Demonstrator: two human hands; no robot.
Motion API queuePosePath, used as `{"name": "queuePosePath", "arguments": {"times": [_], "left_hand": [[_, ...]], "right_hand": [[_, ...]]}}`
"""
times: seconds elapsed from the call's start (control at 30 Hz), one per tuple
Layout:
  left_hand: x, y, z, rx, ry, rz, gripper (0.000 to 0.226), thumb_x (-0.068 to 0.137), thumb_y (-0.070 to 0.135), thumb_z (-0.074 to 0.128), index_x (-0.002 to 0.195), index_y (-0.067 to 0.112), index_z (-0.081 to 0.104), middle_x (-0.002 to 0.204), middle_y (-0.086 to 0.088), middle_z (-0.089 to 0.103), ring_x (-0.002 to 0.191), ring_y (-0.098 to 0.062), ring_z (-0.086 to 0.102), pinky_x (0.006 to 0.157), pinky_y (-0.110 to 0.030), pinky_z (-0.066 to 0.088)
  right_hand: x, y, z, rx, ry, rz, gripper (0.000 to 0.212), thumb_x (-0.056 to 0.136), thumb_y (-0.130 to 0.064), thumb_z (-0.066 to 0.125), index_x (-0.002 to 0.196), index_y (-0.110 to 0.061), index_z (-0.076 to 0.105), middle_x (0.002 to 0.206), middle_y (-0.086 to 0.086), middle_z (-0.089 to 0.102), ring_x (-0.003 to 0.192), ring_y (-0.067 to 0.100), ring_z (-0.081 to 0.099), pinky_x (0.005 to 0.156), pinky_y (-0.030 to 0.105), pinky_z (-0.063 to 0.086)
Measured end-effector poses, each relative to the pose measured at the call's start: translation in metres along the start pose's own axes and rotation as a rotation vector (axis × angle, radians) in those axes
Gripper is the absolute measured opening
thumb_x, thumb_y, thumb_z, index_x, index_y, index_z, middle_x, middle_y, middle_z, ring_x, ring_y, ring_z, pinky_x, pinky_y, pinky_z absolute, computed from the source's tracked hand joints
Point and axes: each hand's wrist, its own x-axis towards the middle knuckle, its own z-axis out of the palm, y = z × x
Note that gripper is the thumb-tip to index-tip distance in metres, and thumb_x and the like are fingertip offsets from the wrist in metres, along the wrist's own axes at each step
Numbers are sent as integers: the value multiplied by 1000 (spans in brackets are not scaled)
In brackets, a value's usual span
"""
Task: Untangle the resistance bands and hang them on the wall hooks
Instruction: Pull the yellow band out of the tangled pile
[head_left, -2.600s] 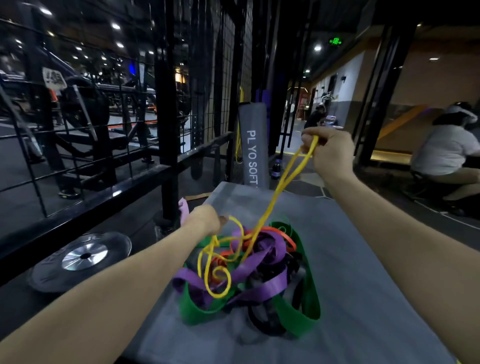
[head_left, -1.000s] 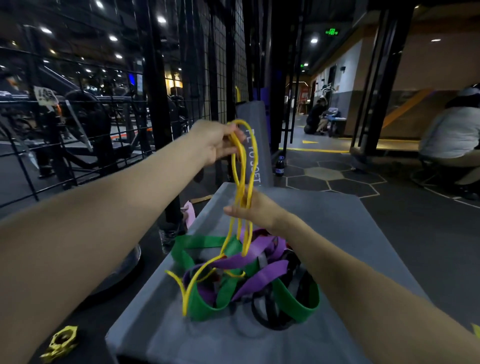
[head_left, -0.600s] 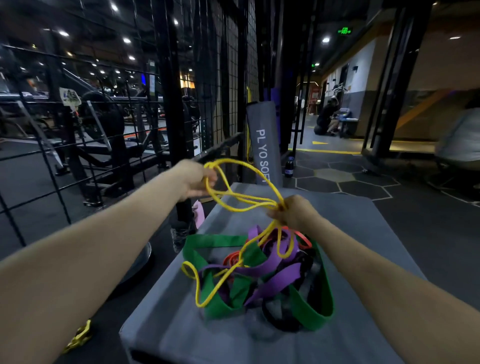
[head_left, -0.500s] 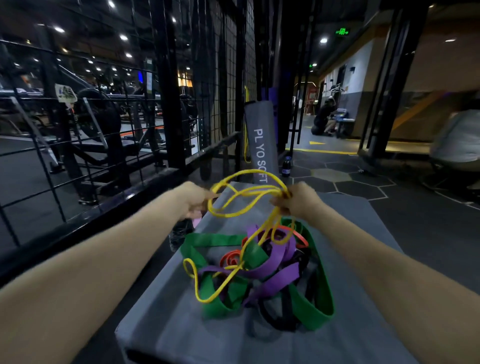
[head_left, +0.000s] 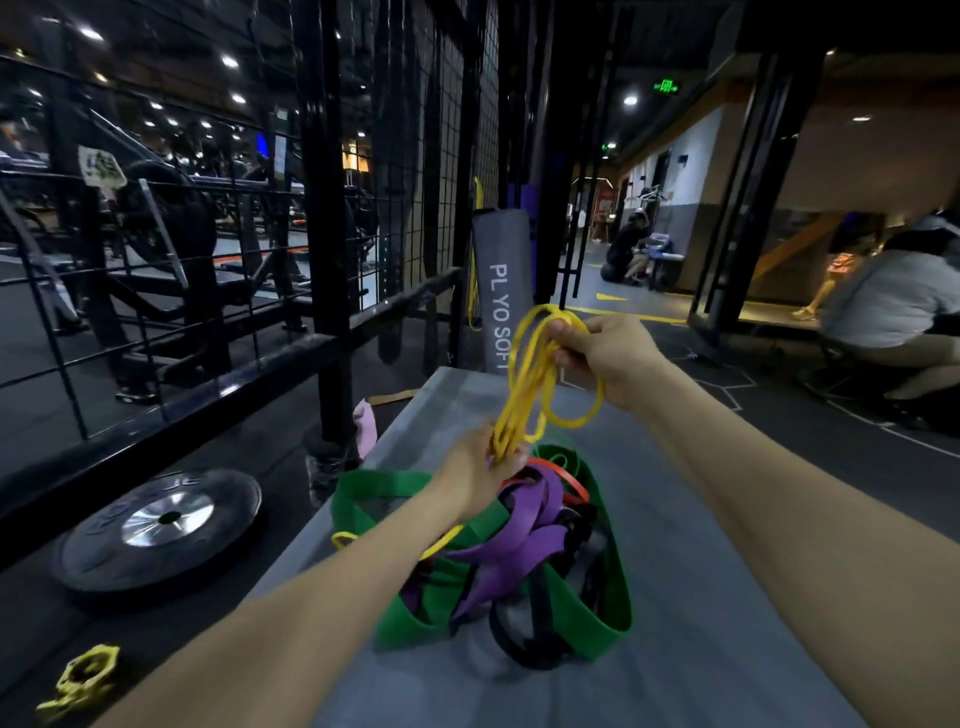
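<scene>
A thin yellow band (head_left: 530, 379) runs in several loops between my two hands above a grey padded box (head_left: 727, 597). My right hand (head_left: 608, 353) grips its upper loops. My left hand (head_left: 483, 473) pinches its lower end just above the pile. The pile holds a wide green band (head_left: 602, 597), a purple band (head_left: 524, 540), an orange band (head_left: 566, 475) and a black band (head_left: 524, 649), all tangled together. A short yellow loop (head_left: 344, 538) shows at the pile's left edge beside my left forearm. No wall hooks are visible.
A black wire-mesh rack (head_left: 332, 218) stands left of the box. On the floor lie a weight plate (head_left: 161, 525) and a yellow collar (head_left: 78, 678). An upright grey pad (head_left: 501, 291) stands behind. A crouching person (head_left: 893, 312) is at the right.
My left hand has dropped from beside the right hand down to the pile. My right hand rose slightly, so the yellow band now hangs gathered vertically between them.
</scene>
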Motion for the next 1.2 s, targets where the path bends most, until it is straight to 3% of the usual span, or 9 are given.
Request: {"name": "queuePosePath", "arguments": {"times": [0.1, 0.2, 0.37, 0.47, 0.57, 0.73, 0.9, 1.07, 1.2], "left_hand": [[-13, -7, 1, -137, 33, -48, 12, 95, 17, 52, 85, 17, 59, 79, 4, 62, 70, -9, 55, 63, -9, 40], [-20, -18, -9, -304, 125, -175, 20, 96, 15, 50, 79, 18, 61, 74, 2, 64, 72, -16, 59, 72, -27, 51], [-17, -26, -59, -631, 276, -423, 22, 98, 4, 42, 80, 6, 55, 66, -6, 57, 43, -2, 60, 46, -16, 53], [-7, -29, -87, -643, 335, -568, 21, 98, 5, 40, 85, 4, 57, 48, 1, 59, 41, -8, 59, 48, -22, 53], [-1, -26, -104, -708, 420, -648, 34, 99, 2, 34, 70, 5, 51, 65, -7, 55, 59, -17, 55, 47, -24, 52], [12, -11, -114, -907, 408, -742, 21, 99, 6, 37, 93, -2, 56, 90, -10, 58, 67, -17, 54, 84, -34, 50], [21, 18, -120, -1052, 343, -744, 16, 99, 9, 40, 106, 1, 53, 99, -10, 58, 72, -17, 56, 74, -26, 49], [24, 13, -131, -993, 331, -706, 17, 99, 15, 41, 95, 3, 52, 78, -9, 53, 68, -17, 54, 77, -29, 50], [19, 1, -124, -832, 240, -759, 38, 98, 34, 42, 77, 3, 51, 75, -9, 54, 68, -19, 54, 79, -32, 48]], "right_hand": [[-1, 11, -3, 79, 53, 29, 23, 84, -13, 66, 64, -3, 61, 45, 2, 58, 35, 5, 53, 45, 13, 51], [1, 33, 5, 69, 77, 78, 23, 84, -15, 66, 66, -2, 61, 60, 10, 57, 48, 14, 54, 48, 15, 52], [5, 67, 37, 66, -31, 193, 30, 87, -27, 64, 65, -10, 53, 61, 8, 48, 47, 13, 47, 49, 24, 44], [12, 80, 51, -287, -49, 134, 33, 89, -34, 58, 63, -16, 49, 67, 10, 50, 61, 21, 48, 61, 34, 45], [0, 91, 66, -631, -208, 59, 18, 87, -13, 57, 73, -5, 64, 81, 17, 63, 74, 27, 60, 72, 34, 51], [-41, 110, 110, -738, -616, -66, 35, 76, -19, 76, 107, -5, 67, 81, 3, 64, 76, 14, 57, 71, 25, 46], [-41, 118, 140, -483, -313, -99, 21, 80, -27, 73, 68, -18, 57, 70, 5, 63, 77, 20, 57, 72, 36, 47], [-25, 98, 117, -631, -193, -151, 29, 89, -25, 61, 87, 3, 68, 75, 17, 66, 78, 28, 62, 71, 30, 44], [-6, 70, 92, -500, -136, -168, 25, 85, -23, 67, 66, -7, 67, 54, 3, 58, 55, 13, 56, 70, 30, 51]]}}
